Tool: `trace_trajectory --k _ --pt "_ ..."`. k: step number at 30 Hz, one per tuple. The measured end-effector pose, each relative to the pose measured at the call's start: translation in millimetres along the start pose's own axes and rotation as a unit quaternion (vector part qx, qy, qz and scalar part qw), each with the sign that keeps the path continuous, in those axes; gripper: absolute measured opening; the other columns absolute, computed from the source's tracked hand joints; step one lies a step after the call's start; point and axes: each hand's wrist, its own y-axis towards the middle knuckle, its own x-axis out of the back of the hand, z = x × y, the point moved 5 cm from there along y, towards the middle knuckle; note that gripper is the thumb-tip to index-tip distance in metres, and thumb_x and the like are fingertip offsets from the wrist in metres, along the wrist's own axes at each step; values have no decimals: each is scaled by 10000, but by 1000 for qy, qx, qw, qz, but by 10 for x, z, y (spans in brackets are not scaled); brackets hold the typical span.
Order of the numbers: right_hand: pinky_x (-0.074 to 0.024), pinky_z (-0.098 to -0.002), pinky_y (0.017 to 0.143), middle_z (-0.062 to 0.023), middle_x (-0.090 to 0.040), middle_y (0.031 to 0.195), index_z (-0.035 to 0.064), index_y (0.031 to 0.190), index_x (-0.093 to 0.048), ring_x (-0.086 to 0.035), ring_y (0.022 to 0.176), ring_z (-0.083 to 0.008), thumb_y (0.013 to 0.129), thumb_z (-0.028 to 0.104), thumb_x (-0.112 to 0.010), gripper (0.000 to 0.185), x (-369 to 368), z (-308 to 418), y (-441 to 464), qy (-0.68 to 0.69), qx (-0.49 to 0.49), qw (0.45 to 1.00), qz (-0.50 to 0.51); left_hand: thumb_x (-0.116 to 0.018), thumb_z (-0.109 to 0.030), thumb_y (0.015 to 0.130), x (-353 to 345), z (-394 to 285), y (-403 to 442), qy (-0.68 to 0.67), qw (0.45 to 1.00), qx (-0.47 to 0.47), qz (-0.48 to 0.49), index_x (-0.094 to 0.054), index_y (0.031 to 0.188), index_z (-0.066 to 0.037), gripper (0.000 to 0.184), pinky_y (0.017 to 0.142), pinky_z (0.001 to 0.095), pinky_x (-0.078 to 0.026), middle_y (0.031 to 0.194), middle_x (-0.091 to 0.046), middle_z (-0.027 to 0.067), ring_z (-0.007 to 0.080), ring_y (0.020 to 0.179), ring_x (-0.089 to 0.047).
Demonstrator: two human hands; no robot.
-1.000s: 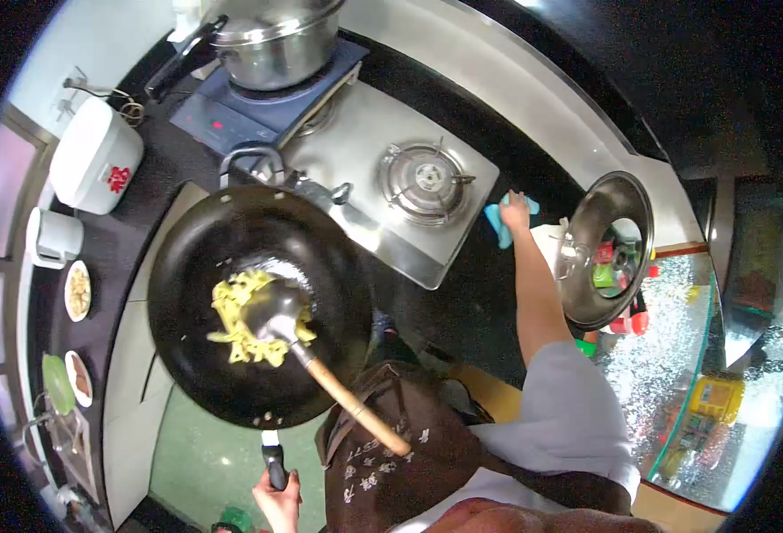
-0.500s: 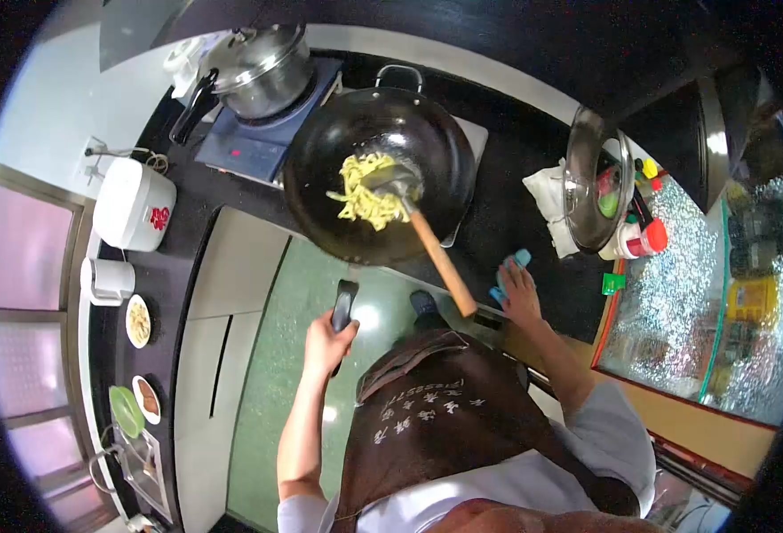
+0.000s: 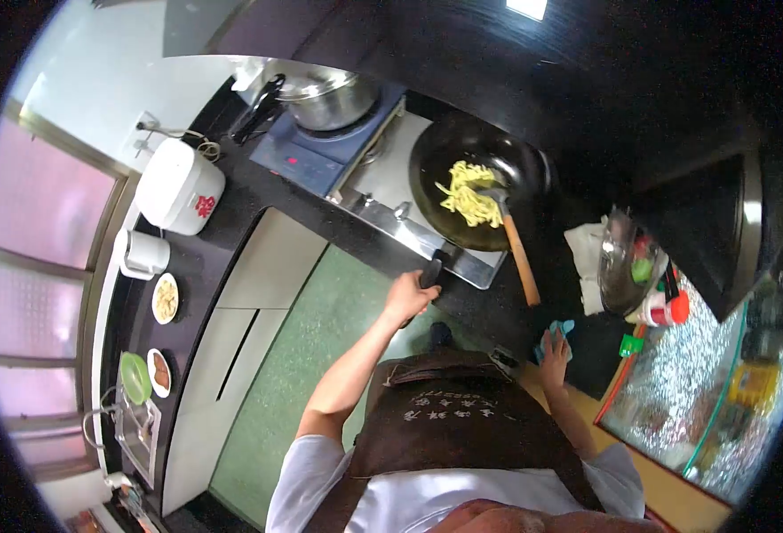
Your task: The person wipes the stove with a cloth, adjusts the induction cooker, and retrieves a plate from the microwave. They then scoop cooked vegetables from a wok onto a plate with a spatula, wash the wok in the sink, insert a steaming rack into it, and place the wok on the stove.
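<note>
My left hand (image 3: 410, 297) is wrapped round the black handle (image 3: 431, 269) of a dark wok (image 3: 445, 155), which sits over the right part of the steel gas stove (image 3: 395, 160). Yellow-green strips of food (image 3: 469, 206) lie in the wok, with the metal head of a spatula among them. The spatula's wooden handle (image 3: 522, 265) leans out over the near right rim, held by neither hand. Beside the stove, at the counter's front edge, my right hand (image 3: 553, 355) presses on a light blue cloth (image 3: 566, 330).
A steel pot (image 3: 333, 100) stands on a blue induction cooker (image 3: 316, 160). Right of the wok are a glass lid (image 3: 622, 275), a white cloth (image 3: 586, 258) and a red-capped jar (image 3: 667, 309). A white rice cooker (image 3: 178, 186) and small plates line the left counter.
The wok has moved from in front of the stove onto it, with my left hand on its handle. My right hand has slid the blue cloth toward the counter's front edge.
</note>
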Motion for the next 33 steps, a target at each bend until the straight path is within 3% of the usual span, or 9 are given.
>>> trace_trajectory --k 1,7,12,15,17,19,22,27,33 --pt "-367 -520 1007 -164 -287 1414 112 1386 -391 -347 1220 -437 709 -99 -547 726 -79 -8 18 -24 7 1000 4 -709 -209 780 -26 -13 38 -7 1000 7 21 -563 1067 87 438 404 277 -395 508 -541 46 113 410 -509" --pt "-403 -531 888 -160 -379 1298 130 1300 -521 -383 1143 -407 699 -88 -537 640 -202 350 262 12 190 982 -8 -694 -217 759 -102 -18 169 2 999 34 -7 -604 806 -9 232 452 304 -465 529 -584 52 138 442 -581" --pt "-408 -485 881 -165 -437 1226 192 1368 -422 -446 1088 -388 675 -39 -623 757 -143 784 540 205 237 948 64 -686 -214 768 -130 119 273 -23 998 55 21 -593 822 -33 211 437 285 -460 543 -576 23 119 449 -573" --pt "-407 -465 904 -162 -452 1215 178 1370 -400 -471 1085 -393 741 119 -650 680 359 1319 672 222 239 938 118 -672 -191 787 -175 198 305 -93 993 35 68 -569 834 -38 190 430 270 -463 584 -572 3 97 468 -563" --pt "-406 -434 920 -160 -484 1202 143 1337 -446 -481 1097 -379 789 228 -634 586 521 1620 683 195 237 945 111 -660 -209 838 -227 292 350 -165 975 8 147 -534 969 -10 269 450 261 -475 681 -609 53 112 516 -591" --pt "-440 -428 884 -143 -520 1171 173 1333 -460 -523 1069 -355 765 43 -603 600 946 2024 742 209 243 938 130 -655 -257 872 -220 390 312 -232 958 32 166 -476 1140 24 428 510 264 -488 792 -631 112 136 581 -618" --pt "-454 -408 895 -146 -540 1167 176 1319 -477 -548 1066 -337 752 -16 -598 611 1649 2704 800 244 246 920 182 -634 -278 891 106 646 291 -106 981 -106 127 -471 1215 21 470 690 284 -488 873 -642 104 150 744 -632" --pt "-413 -341 954 -147 -571 1188 89 1306 -471 -556 1124 -274 722 44 -530 589 1855 3894 742 389 167 874 237 -576 -193 922 1259 1293 -198 -151 982 -61 93 -518 1173 15 331 719 285 -495 940 -646 91 151 770 -628" --pt "-410 -393 986 -161 -510 1296 121 1340 -419 -511 1183 -327 756 112 -589 608 1350 5171 643 379 240 857 255 -538 -117 928 2638 2421 -881 -232 972 29 -33 -565 1142 -32 231 690 238 -488 954 -659 50 114 761 -624"
